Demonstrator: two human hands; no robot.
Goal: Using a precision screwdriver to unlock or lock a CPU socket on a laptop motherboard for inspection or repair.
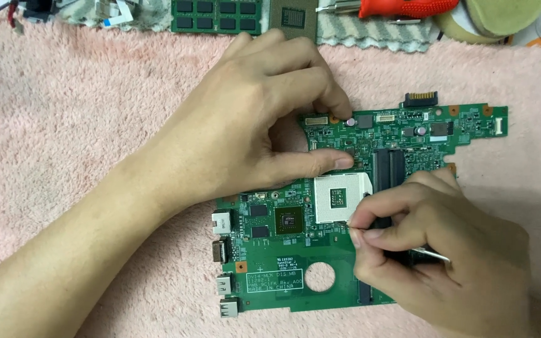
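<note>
While pressing down on a green laptop motherboard point(295, 250), left hand point(252, 119) spread over the board's upper left part, fingers apart, thumb point(308, 164) flat just above the pale square processor socket point(340, 197), fingertips point(336, 107) touching the board's top edge near a small connector. Right hand point(446, 256) curled tight at the board's lower right, thumb and forefinger pinched together on a thin metal tool point(430, 253), its tip hidden at the socket's lower right corner, its tail showing past the knuckles. Whether tweezers or a slim driver, cannot tell. Lying flat on a pink fluffy cloth point(82, 125), the motherboard near the middle of the view, a dark square chip point(289, 220) just left of the socket, a black memory slot point(388, 170) just right of it, silver ports point(223, 263) along the left edge, a round hole point(320, 276) in the lower part. Beyond the cloth, along the top: a green memory stick point(216, 15), a loose processor point(293, 17) beside it, a grey-striped towel point(370, 34), an orange-handled tool point(408, 7), and a yellowish round pad point(493, 19), all well apart from both hands
</note>
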